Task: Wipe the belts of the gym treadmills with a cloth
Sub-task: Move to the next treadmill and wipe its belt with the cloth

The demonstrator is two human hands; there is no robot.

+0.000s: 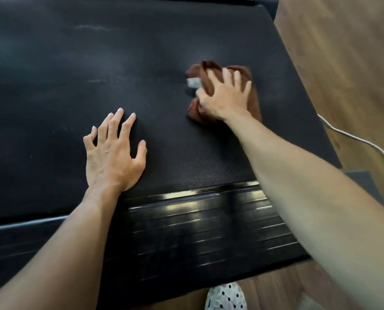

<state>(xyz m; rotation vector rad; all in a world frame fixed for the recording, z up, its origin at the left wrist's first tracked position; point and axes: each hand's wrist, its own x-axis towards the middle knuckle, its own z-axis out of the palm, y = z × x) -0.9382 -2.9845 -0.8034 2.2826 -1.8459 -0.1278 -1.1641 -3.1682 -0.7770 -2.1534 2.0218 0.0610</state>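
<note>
On belt (97,74), right hand (225,98) pressing cloth (211,70)

Cloth (229,70) partly hidden under blurred right hand (225,97), belt (74,74) cut off left

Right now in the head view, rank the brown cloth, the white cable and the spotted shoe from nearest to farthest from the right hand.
1. Brown cloth: directly under the right hand, on the belt.
2. White cable: to the right, on the wooden floor.
3. Spotted shoe: bottom edge, behind the treadmill's end.
</note>
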